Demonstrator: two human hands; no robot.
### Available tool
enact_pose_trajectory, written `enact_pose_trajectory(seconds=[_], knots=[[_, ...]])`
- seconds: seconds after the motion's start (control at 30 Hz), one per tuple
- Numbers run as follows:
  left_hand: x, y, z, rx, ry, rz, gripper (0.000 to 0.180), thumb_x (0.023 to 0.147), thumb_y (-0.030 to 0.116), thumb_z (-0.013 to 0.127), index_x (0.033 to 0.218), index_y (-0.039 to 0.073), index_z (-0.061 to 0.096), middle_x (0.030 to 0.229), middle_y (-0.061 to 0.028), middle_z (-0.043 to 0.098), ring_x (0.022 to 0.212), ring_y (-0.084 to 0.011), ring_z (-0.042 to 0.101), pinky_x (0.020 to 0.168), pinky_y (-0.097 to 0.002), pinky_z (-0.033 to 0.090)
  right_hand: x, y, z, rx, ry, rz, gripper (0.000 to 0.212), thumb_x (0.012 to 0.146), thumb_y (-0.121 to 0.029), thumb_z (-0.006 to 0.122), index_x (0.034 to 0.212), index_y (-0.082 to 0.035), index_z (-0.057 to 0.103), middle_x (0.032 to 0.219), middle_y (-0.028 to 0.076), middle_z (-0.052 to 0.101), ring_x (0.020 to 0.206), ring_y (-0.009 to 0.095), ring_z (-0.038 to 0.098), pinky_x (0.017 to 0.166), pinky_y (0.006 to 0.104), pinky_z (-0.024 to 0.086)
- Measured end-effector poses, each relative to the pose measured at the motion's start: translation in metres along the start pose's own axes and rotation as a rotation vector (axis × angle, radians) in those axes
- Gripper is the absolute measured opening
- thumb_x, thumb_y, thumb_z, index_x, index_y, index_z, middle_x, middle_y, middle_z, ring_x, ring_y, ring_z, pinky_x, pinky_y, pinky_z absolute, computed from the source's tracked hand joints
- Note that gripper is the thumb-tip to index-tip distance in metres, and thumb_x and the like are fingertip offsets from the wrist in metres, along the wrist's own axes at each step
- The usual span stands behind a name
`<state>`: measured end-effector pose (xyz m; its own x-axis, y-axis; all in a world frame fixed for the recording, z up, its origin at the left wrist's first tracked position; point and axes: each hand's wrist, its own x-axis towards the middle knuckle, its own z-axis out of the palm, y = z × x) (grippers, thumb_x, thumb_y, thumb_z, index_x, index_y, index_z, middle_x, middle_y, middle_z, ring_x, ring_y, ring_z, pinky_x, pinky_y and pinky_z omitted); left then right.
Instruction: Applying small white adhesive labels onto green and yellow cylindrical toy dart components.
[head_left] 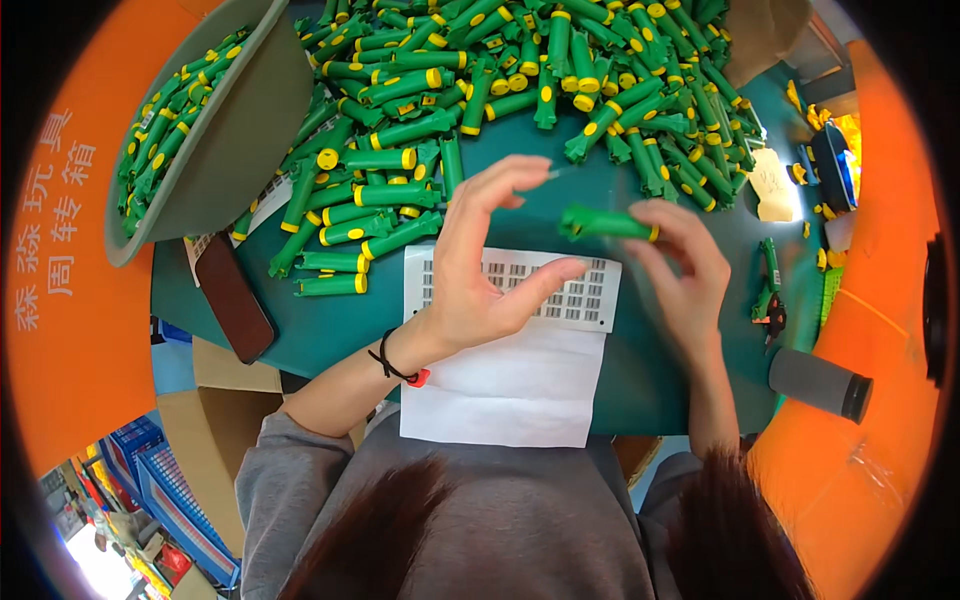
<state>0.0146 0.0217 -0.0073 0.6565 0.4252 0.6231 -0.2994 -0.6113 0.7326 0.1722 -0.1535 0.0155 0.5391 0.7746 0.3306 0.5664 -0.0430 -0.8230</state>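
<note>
My right hand (688,268) grips a green toy tube (600,223) by its yellow-ringed end, over the green table. My left hand (482,265) is raised to its left with thumb and fingers spread apart. At its fingertips a small pale, see-through speck shows, too blurred to name. Under my left hand lies a white sheet of small printed stickers (510,385), the printed rows at its far part and a blank stretch hanging toward me. A large heap of similar green tubes with yellow ends (420,125) covers the far side of the table.
A grey-green basin (215,150) of more tubes tilts at the far left. Near it lies a brown phone-like case (233,298). On the right are a grey cylinder (820,384), a lone green tube (769,268) and an orange box (870,430). Another orange box (75,240) stands left.
</note>
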Motion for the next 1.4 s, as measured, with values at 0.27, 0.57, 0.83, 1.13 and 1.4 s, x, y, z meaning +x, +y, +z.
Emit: enact_pose_trajectory(seconds=[0.27,0.57,0.83,1.13,1.4], knots=[[-0.013,0.013,0.001,-0.347,-0.13,-0.329,0.065,0.08,-0.006,0.078,0.134,0.005,0.043,0.114,-0.0136,0.068,0.107,-0.0195,0.065,0.094,-0.0329,0.05,-0.036,-0.011,0.031,0.656,0.048,0.248,0.04,0.081,0.016,0.069,0.118,0.004,0.06,0.125,0.016,0.059,0.113,0.023,0.061,0.097,0.0337,0.052],[0.007,0.047,-0.005,-0.144,-0.219,-0.307,0.013,0.083,0.002,0.077,0.093,0.003,0.071,0.111,-0.0101,0.07,0.101,-0.0177,0.063,0.09,-0.0312,0.049,-0.046,-0.009,0.031,0.643,0.069,0.114,0.049,0.082,0.018,0.066,0.126,0.004,0.05,0.123,0.017,0.061,0.118,0.026,0.06,0.101,0.0378,0.053],[0.007,0.05,0.004,-0.209,-0.229,-0.431,0.011,0.083,0.0,0.077,0.092,0.001,0.071,0.102,-0.0094,0.071,0.095,-0.0157,0.066,0.087,-0.0283,0.05,-0.047,-0.008,0.029,0.624,0.025,0.056,0.043,0.085,0.016,0.066,0.125,0.006,0.051,0.126,0.02,0.059,0.12,0.028,0.061,0.098,0.0408,0.058],[0.007,0.048,0.004,-0.158,-0.226,-0.403,0.01,0.082,-0.001,0.076,0.09,0.001,0.07,0.097,-0.0086,0.072,0.093,-0.0156,0.066,0.085,-0.0282,0.05,-0.047,-0.007,0.029,0.587,0.023,0.045,0.043,0.084,0.016,0.067,0.124,0.006,0.052,0.125,0.02,0.061,0.12,0.028,0.061,0.099,0.041,0.058],[0.008,0.046,0.003,-0.13,-0.227,-0.382,0.011,0.081,0.0,0.078,0.089,0.001,0.071,0.096,-0.0082,0.072,0.091,-0.0165,0.067,0.083,-0.0282,0.051,-0.045,-0.014,0.029,0.619,0.033,0.138,0.045,0.082,0.018,0.067,0.123,0.006,0.052,0.123,0.02,0.061,0.119,0.027,0.061,0.1,0.037,0.056]])
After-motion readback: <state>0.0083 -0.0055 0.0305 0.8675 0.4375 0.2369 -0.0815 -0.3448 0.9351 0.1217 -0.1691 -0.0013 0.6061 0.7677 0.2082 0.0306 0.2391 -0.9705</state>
